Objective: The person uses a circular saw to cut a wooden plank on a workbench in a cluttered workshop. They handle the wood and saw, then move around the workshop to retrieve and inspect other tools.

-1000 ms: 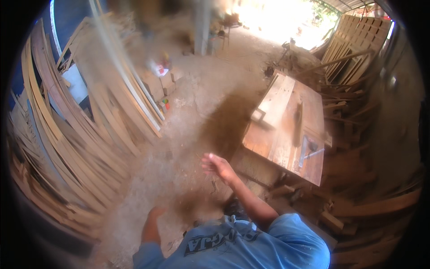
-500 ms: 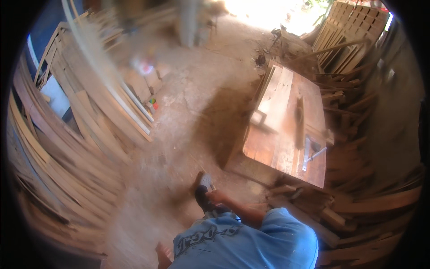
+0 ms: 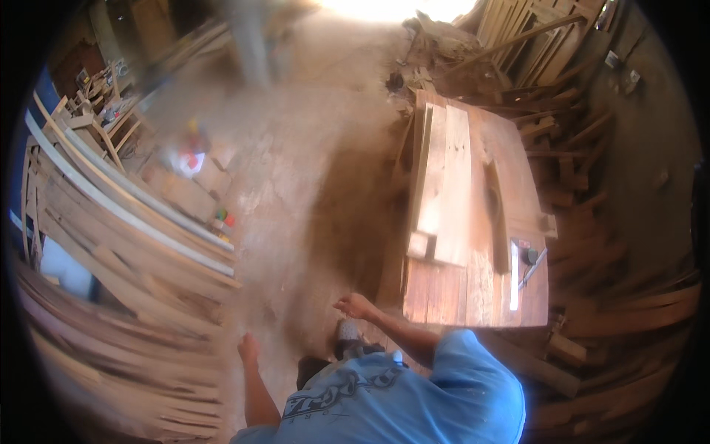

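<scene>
My left hand [image 3: 249,348] hangs low over the dirt floor, touching nothing. Its fingers are too small and blurred to make out. My right hand [image 3: 355,305] is out in front of my body, fingers loosely apart and no object in it. It is nearest to the near left corner of a wooden worktable [image 3: 436,303]. Pale planks [image 3: 447,170] lie lengthwise on that table, with a small wooden block [image 3: 421,244] at their near end. Farther right on the top are a long dark wood piece [image 3: 498,214], a metal square [image 3: 515,277] and a small dark object [image 3: 529,256].
Stacked boards [image 3: 118,340] line the left side, with long pale strips [image 3: 133,203] on top. Scrap lumber [image 3: 569,348] fills the right side beside the table. Slatted wooden panels [image 3: 529,33] lean at the far right. Brown boxes [image 3: 181,192] sit at the left.
The view has shifted forward, bringing the worktable nearer. My left arm has swung forward into fuller view. My right hand has moved out ahead of my shoe, its fingers now looser.
</scene>
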Motion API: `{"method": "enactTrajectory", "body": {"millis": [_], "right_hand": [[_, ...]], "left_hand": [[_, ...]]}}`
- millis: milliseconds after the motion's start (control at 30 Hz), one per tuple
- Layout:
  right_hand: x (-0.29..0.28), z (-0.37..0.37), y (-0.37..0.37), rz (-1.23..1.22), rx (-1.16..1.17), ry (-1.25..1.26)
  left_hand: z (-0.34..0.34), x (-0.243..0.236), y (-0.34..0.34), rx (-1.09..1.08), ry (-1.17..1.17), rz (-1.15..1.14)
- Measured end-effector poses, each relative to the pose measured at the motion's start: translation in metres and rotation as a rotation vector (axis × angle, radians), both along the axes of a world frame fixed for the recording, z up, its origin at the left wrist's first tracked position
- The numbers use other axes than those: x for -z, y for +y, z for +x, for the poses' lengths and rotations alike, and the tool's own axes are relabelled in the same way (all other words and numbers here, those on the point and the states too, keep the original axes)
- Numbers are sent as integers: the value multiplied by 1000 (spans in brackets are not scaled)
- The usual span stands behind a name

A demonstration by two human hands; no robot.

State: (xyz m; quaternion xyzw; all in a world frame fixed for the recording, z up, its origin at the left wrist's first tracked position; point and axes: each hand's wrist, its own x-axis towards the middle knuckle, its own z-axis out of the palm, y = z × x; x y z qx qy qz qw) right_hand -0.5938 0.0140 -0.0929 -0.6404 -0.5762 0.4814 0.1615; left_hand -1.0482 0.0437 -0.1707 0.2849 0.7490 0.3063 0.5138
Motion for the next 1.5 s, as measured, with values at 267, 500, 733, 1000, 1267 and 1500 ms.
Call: {"method": "enactTrajectory", "body": {"millis": [267, 500, 733, 1000, 1267, 1500], "right_hand": [[-91, 80, 22, 83, 585, 37], [-121, 179, -18, 199, 1270, -166], [-74, 266, -90, 40, 1567, -532], [-40, 270, -121, 316, 1351, 526], [-66, 280, -121, 221, 1491, 726], [-134, 274, -118, 165, 1476, 234]], "left_hand": [[123, 35, 101, 707, 150, -466], [227, 54, 256, 995, 151, -509], [436, -29, 408, 1202, -15, -172], [561, -169, 269, 1695, -364, -23], [581, -191, 95, 1726, 95, 196], [575, -218, 48, 1602, 90, 552]]}}
